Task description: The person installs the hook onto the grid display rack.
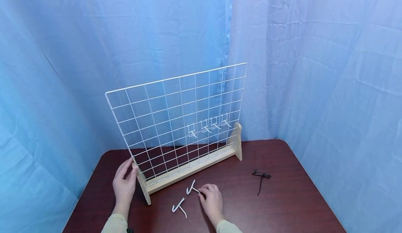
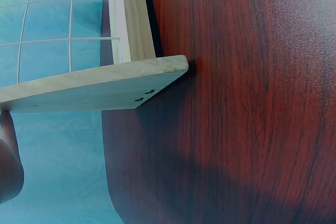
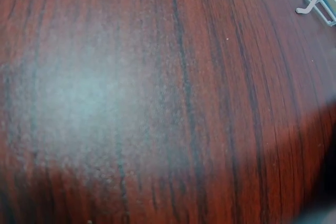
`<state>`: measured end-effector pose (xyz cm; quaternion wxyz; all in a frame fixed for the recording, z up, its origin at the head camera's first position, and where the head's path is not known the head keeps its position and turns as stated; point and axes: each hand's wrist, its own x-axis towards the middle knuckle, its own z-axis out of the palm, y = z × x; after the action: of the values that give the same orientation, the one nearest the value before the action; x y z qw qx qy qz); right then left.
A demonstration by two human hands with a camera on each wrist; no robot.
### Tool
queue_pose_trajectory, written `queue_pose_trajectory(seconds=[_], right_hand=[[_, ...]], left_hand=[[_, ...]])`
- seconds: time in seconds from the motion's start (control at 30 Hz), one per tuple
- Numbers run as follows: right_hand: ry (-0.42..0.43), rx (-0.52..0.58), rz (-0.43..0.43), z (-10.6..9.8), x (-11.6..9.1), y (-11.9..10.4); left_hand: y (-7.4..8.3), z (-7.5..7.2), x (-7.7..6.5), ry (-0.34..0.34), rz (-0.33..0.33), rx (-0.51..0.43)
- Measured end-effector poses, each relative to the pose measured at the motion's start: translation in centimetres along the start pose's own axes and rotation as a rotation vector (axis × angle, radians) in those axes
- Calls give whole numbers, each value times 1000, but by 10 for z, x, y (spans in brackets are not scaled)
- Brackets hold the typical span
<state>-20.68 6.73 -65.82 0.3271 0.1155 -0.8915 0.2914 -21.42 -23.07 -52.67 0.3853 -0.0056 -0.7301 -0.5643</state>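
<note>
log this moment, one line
left hand: grips wooden upright; right hand: pinches white hook; on table: another white hook, black hook; on grid: four hooks

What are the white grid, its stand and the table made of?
White grid: probably coated metal wire; its bars are thin and evenly white.
Stand: pale, seemingly unpainted wood; grain shows.
Table: shiny reddish-brown wood or wood-look laminate; streaky grain, light glare.

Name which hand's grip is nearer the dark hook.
Right. The right grip is left of the dark hook, pinching a white hook; the left grip is farther left, at a wooden upright.
</note>
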Motion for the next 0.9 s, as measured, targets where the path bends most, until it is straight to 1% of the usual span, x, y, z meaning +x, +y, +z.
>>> queue_pose_trajectory(seconds=[0.13,0.27,0.3,0.37,0.5,0.53,0.6,0.77,0.83,0.9], right_hand=[[20,-13,-3,-1,0,1],[41,-35,-7,-3,0,2],[46,-41,-7,-3,0,2],[49,-47,0,-4,0,2],[38,-39,25,-5,-1,2],[34,-34,34,-5,-1,2],[30,-24,47,-5,-1,2],[53,-8,56,-5,-2,2],[78,-1,47,-4,-2,3],[107,8,31,-4,-2,3]], left_hand=[[4,1,0,7,18,8],[21,2,0,9,39,31],[22,2,0,10,39,28],[19,1,-1,5,40,15],[1,0,0,4,16,-5],[0,0,0,2,10,-2],[0,0,0,3,-6,13],[4,0,0,0,-7,19],[7,0,0,0,4,18],[15,0,0,-2,18,25]])
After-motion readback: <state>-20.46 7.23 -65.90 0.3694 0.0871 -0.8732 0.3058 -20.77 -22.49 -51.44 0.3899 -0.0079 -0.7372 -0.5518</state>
